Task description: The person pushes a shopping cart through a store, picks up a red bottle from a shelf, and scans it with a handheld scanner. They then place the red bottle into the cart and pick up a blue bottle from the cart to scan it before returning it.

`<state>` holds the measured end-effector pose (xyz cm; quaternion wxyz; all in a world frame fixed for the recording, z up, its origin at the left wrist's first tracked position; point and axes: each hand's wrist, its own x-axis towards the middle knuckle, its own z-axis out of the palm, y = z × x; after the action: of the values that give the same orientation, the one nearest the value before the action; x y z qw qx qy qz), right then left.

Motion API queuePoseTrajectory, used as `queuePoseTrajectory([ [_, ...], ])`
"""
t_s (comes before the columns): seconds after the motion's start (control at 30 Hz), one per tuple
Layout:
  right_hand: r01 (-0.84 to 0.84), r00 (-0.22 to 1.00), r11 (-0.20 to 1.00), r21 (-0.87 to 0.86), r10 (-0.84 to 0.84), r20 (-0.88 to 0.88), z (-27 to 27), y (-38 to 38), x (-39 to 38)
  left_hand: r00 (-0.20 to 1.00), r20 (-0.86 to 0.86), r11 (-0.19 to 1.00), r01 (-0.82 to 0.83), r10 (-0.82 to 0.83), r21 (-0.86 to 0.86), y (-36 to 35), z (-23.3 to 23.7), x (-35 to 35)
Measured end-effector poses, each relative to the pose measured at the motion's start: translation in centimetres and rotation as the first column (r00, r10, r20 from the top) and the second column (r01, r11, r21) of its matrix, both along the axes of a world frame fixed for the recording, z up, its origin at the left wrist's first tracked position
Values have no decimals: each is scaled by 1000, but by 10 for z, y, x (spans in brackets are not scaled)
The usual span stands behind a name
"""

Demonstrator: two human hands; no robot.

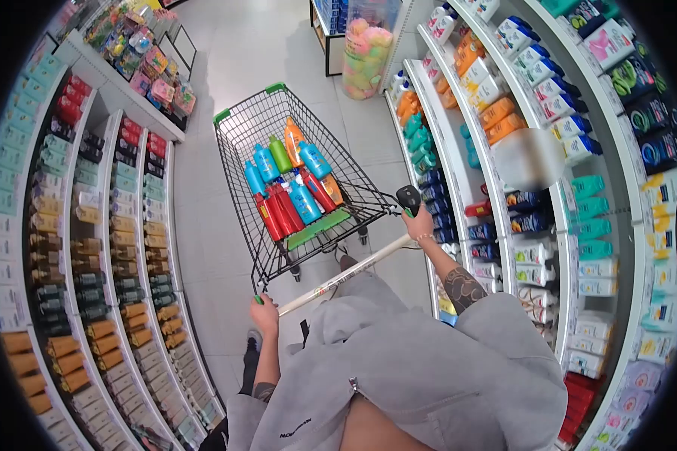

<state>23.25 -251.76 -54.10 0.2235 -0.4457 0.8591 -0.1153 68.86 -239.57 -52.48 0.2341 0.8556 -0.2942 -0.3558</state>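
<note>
My left hand (265, 316) is closed round the left end of the shopping cart's pale handle (346, 275). At the handle's right end, my right hand (419, 223) is wrapped round it, just beside a black rounded piece (408, 198). Ahead of me stands the wire shopping cart (237, 192) with green corners. Inside it are several blue bottles (265, 163), a green bottle (280, 154), orange bottles (293, 137) and several red bottles (284, 209). Some stand upright and others lean; lower parts are hidden.
Shelves of boxed and bottled goods (86, 218) line my left. On the right, shelves (504, 105) carry many bottles. A clear bin of colourful puffs (367, 60) stands ahead right, and a rack of small packets (158, 71) ahead left. Pale tiled floor (241, 45) runs between.
</note>
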Motion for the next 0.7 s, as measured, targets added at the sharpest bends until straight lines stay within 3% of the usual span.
queuePoseTrajectory([
  [0.27,-42,999,999,16,43,-22,13,-134,16,991,-128,999,-48,49,12,-117,-15,13],
  [0.7,-75,996,997,15,75,-47,-1,-330,62,993,-91,998,-69,70,13,-316,-42,62],
])
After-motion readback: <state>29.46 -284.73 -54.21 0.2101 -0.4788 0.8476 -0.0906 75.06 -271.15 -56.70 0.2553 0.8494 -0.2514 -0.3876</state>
